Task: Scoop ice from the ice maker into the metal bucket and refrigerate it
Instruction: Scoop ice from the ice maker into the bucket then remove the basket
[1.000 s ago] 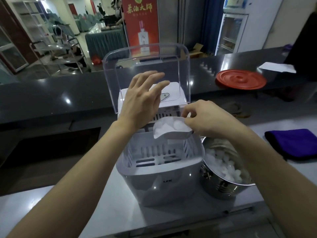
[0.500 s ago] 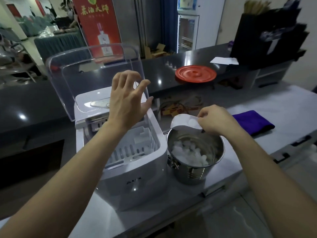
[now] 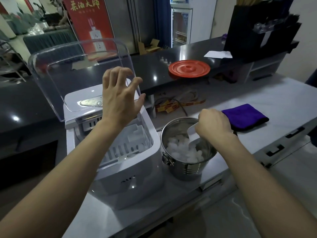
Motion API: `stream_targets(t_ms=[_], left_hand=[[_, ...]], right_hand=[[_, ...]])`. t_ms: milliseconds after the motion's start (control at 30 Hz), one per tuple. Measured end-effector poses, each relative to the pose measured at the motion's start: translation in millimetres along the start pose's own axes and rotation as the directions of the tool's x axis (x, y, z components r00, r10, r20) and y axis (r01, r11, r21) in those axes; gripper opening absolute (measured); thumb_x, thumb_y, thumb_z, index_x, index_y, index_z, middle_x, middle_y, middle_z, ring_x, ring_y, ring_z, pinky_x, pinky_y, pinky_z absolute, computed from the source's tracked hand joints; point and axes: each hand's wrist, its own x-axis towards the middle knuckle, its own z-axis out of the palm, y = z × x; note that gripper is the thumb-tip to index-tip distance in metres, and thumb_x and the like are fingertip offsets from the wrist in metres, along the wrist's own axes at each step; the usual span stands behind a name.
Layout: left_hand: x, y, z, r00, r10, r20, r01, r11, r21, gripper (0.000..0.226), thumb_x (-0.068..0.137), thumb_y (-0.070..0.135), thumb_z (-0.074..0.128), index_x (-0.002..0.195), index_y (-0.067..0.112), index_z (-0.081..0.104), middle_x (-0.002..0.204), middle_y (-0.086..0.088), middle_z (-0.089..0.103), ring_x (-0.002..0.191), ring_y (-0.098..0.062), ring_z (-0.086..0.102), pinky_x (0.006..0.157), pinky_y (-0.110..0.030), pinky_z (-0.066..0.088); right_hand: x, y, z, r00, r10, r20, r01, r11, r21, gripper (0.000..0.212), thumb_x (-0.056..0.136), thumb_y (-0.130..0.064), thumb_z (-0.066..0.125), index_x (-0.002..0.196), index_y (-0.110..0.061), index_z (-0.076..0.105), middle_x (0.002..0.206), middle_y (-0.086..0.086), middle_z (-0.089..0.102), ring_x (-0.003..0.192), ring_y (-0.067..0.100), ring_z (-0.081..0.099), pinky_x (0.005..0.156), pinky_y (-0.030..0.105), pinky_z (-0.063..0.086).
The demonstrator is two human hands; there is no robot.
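Note:
A white ice maker (image 3: 130, 179) stands on the counter with its clear lid (image 3: 77, 69) raised. Its slotted basket (image 3: 127, 145) holds only a few ice pieces. Just right of it sits the metal bucket (image 3: 187, 170), partly filled with ice (image 3: 181, 148). My right hand (image 3: 214, 126) grips a white scoop (image 3: 192, 133) tipped down inside the bucket, its mouth against the ice. My left hand (image 3: 120, 98) hovers with spread fingers beside the raised lid's right edge, above the basket, holding nothing.
A folded purple cloth (image 3: 245, 115) lies on the counter right of the bucket. A red round lid (image 3: 188, 68) rests on the dark raised bar top behind. A glass-door fridge (image 3: 181, 26) stands at the back. Drawer handles (image 3: 276, 150) line the counter front.
My right hand carried the ice-filled scoop from over the ice maker to the bucket and tipped it down into it. My left hand stayed near the lid.

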Motion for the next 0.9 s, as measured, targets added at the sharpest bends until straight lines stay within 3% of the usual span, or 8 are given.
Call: stream_targets(t_ms=[100,233,367,433,567,667,800,900], left_hand=[[0.1,-1.5,-5.1,1.000,0.014,0.018,-0.014,1.000,-0.003,0.043,0.096,0.046,0.070,0.128,0.017,0.069,0.136,-0.016,0.057,0.135,-0.040,0.049,0.120,-0.054,0.032],[-0.5,-12.4,-15.5,0.995,0.078,0.057,-0.076,0.996,-0.038,0.048,0.099,0.038,0.074,0.141,0.017,0.066,0.141,-0.017,0.058,0.138,-0.041,0.049,0.121,-0.054,0.033],[-4.8,-34.5,-29.1,0.987,0.134,0.089,-0.126,0.988,-0.086,0.047,0.101,0.024,0.072,0.146,0.015,0.061,0.148,-0.016,0.056,0.141,-0.040,0.050,0.122,-0.054,0.036],[-7.7,-46.0,-35.6,0.989,0.120,0.089,-0.113,0.991,-0.071,0.043,0.101,0.021,0.072,0.143,0.015,0.063,0.150,-0.016,0.056,0.143,-0.039,0.049,0.123,-0.054,0.036],[-16.2,-60.0,-47.2,0.989,0.108,0.105,-0.103,0.993,-0.060,0.037,0.104,0.022,0.069,0.140,0.015,0.066,0.154,-0.014,0.054,0.147,-0.037,0.046,0.124,-0.052,0.033],[-22.7,-67.2,-52.3,0.986,0.121,0.114,-0.114,0.991,-0.064,0.034,0.103,0.019,0.069,0.136,0.013,0.069,0.156,-0.014,0.054,0.148,-0.036,0.045,0.125,-0.052,0.032],[-26.9,-73.8,-53.5,0.979,0.154,0.130,-0.143,0.985,-0.092,0.028,0.104,0.017,0.067,0.130,0.011,0.073,0.160,-0.016,0.052,0.151,-0.037,0.045,0.128,-0.050,0.028],[-29.5,-76.7,-52.7,0.978,0.163,0.130,-0.148,0.982,-0.119,0.026,0.105,0.016,0.065,0.128,0.010,0.074,0.163,-0.017,0.049,0.154,-0.037,0.043,0.132,-0.048,0.024]], right_hand=[[1.9,-5.1,-12.5,0.994,-0.035,-0.105,0.038,0.999,0.029,0.012,0.087,-0.015,0.068,0.077,-0.012,0.063,0.074,0.006,0.055,0.072,0.029,0.053,0.065,0.035,0.041],[-2.3,-14.8,-39.1,0.935,-0.122,-0.333,0.178,0.974,0.142,0.020,0.087,-0.034,0.067,0.077,-0.019,0.075,0.073,0.002,0.068,0.069,0.025,0.059,0.067,0.033,0.042],[-12.7,-40.4,-70.4,0.861,-0.217,-0.459,0.413,0.826,0.384,0.023,0.078,-0.038,0.061,0.077,-0.024,0.078,0.074,-0.008,0.074,0.075,0.017,0.070,0.076,0.034,0.057],[-15.7,-56.3,-76.5,0.811,-0.307,-0.497,0.526,0.755,0.391,0.020,0.079,-0.034,0.062,0.079,-0.024,0.079,0.071,-0.010,0.071,0.072,0.012,0.067,0.073,0.032,0.056],[-15.7,-92.0,-71.1,0.711,-0.549,-0.440,0.693,0.653,0.305,0.022,0.085,-0.026,0.063,0.096,-0.020,0.081,0.077,-0.012,0.064,0.081,0.013,0.056,0.074,0.033,0.050],[-13.6,-116.2,-59.4,0.636,-0.696,-0.334,0.770,0.598,0.221,0.022,0.092,-0.019,0.066,0.109,-0.018,0.080,0.092,-0.004,0.072,0.093,0.015,0.053,0.083,0.035,0.050],[-12.7,-137.4,-43.4,0.558,-0.791,-0.250,0.829,0.541,0.138,0.026,0.100,-0.021,0.066,0.122,-0.024,0.080,0.106,0.000,0.070,0.105,0.021,0.054,0.095,0.042,0.051],[-10.8,-145.9,-36.2,0.537,-0.826,-0.172,0.843,0.533,0.073,0.026,0.102,-0.024,0.067,0.126,-0.025,0.079,0.108,0.000,0.066,0.108,0.020,0.050,0.094,0.041,0.050]])
